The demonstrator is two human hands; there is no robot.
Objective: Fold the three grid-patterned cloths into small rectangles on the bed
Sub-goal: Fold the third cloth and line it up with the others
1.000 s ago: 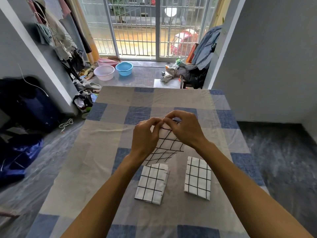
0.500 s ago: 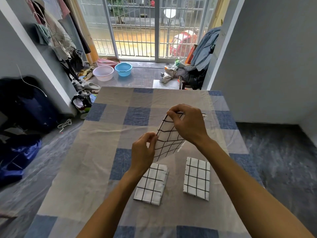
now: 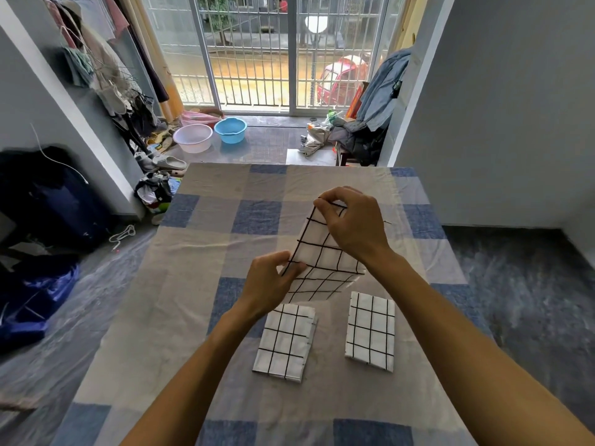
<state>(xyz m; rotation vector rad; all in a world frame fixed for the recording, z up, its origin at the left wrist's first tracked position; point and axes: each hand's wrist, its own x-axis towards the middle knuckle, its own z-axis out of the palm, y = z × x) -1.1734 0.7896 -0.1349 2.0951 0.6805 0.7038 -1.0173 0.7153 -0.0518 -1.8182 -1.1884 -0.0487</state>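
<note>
Hanging cloth (image 3: 323,263) slopes from right hand (image 3: 354,225) to left hand (image 3: 266,281), seemingly pinched.

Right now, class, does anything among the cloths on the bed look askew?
Mildly: the left folded cloth lies tilted, an under-layer peeking past its right edge; the right folded cloth sits straighter. The left hand and right hand pinch the third cloth.

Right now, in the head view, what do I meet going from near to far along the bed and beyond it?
Left folded cloth → held cloth → blue basin → barred door.
</note>
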